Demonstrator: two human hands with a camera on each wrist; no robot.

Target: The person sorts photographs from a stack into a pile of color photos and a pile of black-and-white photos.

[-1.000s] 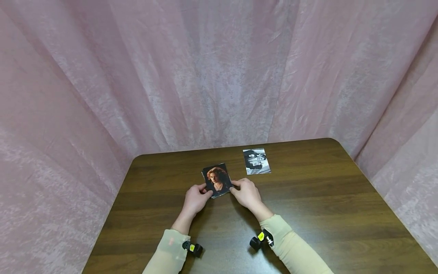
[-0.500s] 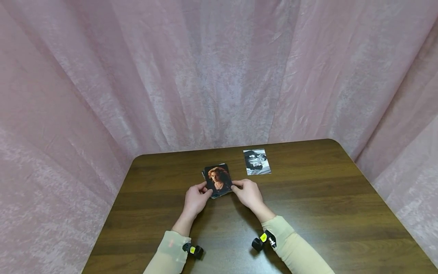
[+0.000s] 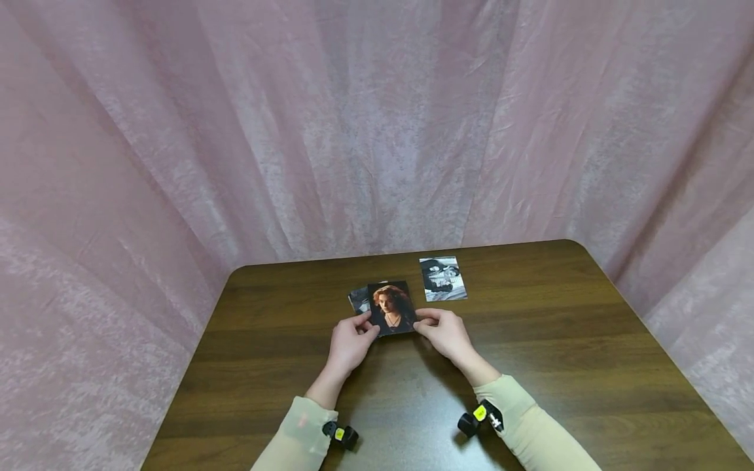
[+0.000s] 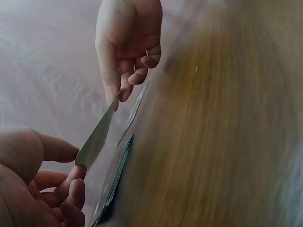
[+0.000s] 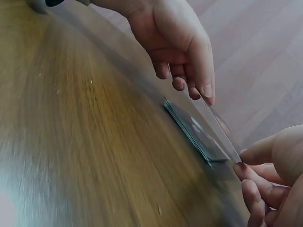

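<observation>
Both hands hold one colour photo [image 3: 391, 309] between them, lifted clear of the table [image 3: 559, 366] near its middle, a little toward the far edge. The left hand [image 3: 351, 341] pinches the photo's lower left corner between thumb and fingers; the right hand [image 3: 449, 332] pinches its lower right side the same way. The photo shows a portrait of a red-haired person on a dark ground and faces up toward the head camera.

The wrist views show the photo [image 4: 97, 137] edge-on, as a thin sheet stretched from one hand to the other, with the remaining fingers [image 5: 182, 82] of the left hand curled loosely below it.

Under and just left of the held photo lies a stack of photos [image 3: 359, 299] flat on the table; the right wrist view shows its dark edge [image 5: 196, 135] directly beneath the raised sheet, not touching it.

A black-and-white photo [image 3: 443, 279] lies flat and alone near the far edge of the table, to the right of the hands and apart from them. Pink curtain [image 3: 377, 131] hangs behind the table.
</observation>
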